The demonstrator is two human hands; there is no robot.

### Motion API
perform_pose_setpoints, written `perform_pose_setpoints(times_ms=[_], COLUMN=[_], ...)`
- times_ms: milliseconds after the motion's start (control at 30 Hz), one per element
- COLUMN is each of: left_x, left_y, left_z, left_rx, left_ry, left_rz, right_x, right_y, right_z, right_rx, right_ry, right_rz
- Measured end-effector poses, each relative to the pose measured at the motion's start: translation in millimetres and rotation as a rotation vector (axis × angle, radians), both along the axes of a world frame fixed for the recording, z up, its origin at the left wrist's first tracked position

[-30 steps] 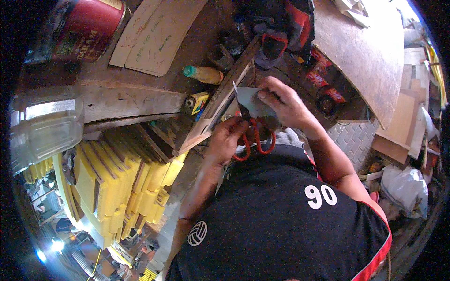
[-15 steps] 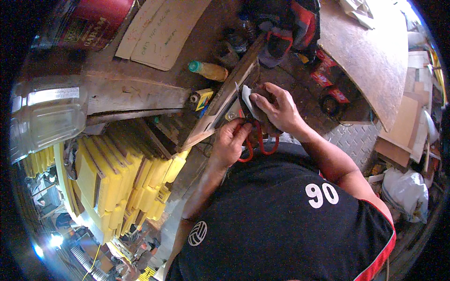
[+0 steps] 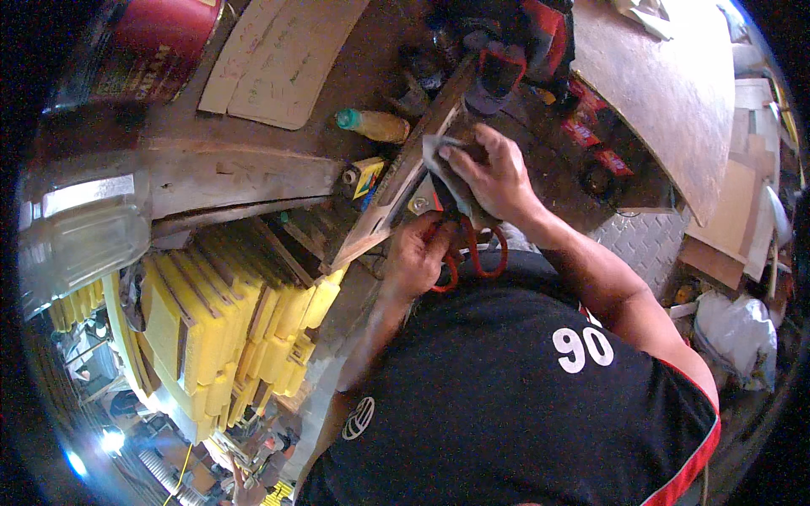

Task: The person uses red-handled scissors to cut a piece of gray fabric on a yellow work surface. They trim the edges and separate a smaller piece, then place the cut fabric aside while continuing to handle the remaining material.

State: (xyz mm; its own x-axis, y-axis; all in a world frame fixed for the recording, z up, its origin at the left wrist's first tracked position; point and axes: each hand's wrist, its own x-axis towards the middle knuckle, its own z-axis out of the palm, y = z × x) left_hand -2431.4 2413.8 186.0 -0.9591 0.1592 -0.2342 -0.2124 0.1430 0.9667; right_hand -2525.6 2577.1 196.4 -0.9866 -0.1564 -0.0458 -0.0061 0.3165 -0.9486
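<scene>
In front of my torso I hold a pair of scissors with red loop handles (image 3: 491, 268), the loops toward my body. My left hand (image 3: 416, 257) is closed on the scissors near the pivot, just left of the loops. My right hand (image 3: 506, 181), on the far side, pinches a thin grey folded sheet (image 3: 435, 156) between thumb and fingers. This sheet lies along the blades, which it mostly hides; whether it is paper, cloth or sandpaper I cannot tell. Beyond both hands runs a wooden bench edge (image 3: 369, 234).
A bottle with a teal cap (image 3: 378, 127), a small yellow box (image 3: 366, 179) and cardboard (image 3: 283, 63) lie beyond the bench edge. Yellow-edged panels (image 3: 207, 329) stand stacked at left, below a clear plastic container (image 3: 93, 228). A wooden tabletop (image 3: 654, 93) juts in at right.
My right hand has shifted slightly away from my body with the grey sheet, which reaches further up the blades. My left hand stays on the scissors.
</scene>
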Motion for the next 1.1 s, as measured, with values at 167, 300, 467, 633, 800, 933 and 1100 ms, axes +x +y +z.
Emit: perform_pose_setpoints(times_ms=[167,300,467,633,800,933,1100], left_x=[-1.2,-2.9,-4.1,-6.5,-1.6,5.3,8.4], left_y=[-3.6,-7.4,-12.2,-22.9,-17.3,-17.3,-28.4], left_z=[5.2,-3.2,-10.6,-19.5,-21.4,-18.3,-24.6], left_rx=[0.04,0.069,0.368,0.569,0.719,0.686,0.588], left_ry=[-0.067,-0.113,-0.261,-0.334,-0.303,-0.339,-0.314], left_rz=[0.01,-0.007,0.059,0.131,0.131,0.173,0.05], right_x=[13.1,-4.7,-53.0,-14.0,0.7,6.3,10.6], right_y=[-2.4,-4.9,10.5,34.9,3.1,1.4,-1.0], right_z=[-6.5,-13.3,-32.2,-18.8,-14.0,-13.5,-6.4], right_rx=[-0.027,0.089,-0.433,-0.685,-0.52,-0.581,-0.648], right_ry=[0.071,0.144,-0.262,-0.603,-0.525,-0.466,-0.475], right_rz=[0.0,-0.028,-0.088,0.173,0.163,0.154,0.119])
